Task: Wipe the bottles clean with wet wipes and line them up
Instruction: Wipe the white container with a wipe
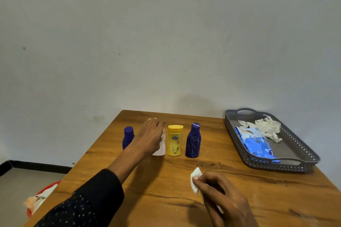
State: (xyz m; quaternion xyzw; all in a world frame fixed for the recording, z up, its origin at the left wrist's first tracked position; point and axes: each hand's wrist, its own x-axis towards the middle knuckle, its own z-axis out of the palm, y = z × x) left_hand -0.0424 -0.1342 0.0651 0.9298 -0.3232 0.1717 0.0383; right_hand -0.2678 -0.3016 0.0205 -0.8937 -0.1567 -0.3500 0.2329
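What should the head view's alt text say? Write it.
A person's left hand grips a white bottle in a row with two blue bottles and a yellow bottle on a wooden table, while the right hand holds a wet wipe.

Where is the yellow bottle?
The yellow bottle stands mid-table in the row, between the white bottle under the left hand and the big blue bottle.

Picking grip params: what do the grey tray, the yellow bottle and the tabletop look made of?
Grey tray: likely moulded plastic, matte, with perforated lattice walls and a cut-out handle. Yellow bottle: looks like opaque plastic with a slight sheen, flip cap and printed label. Table: wood-grain surface, semi-matte; solid wood or laminate can't be told.
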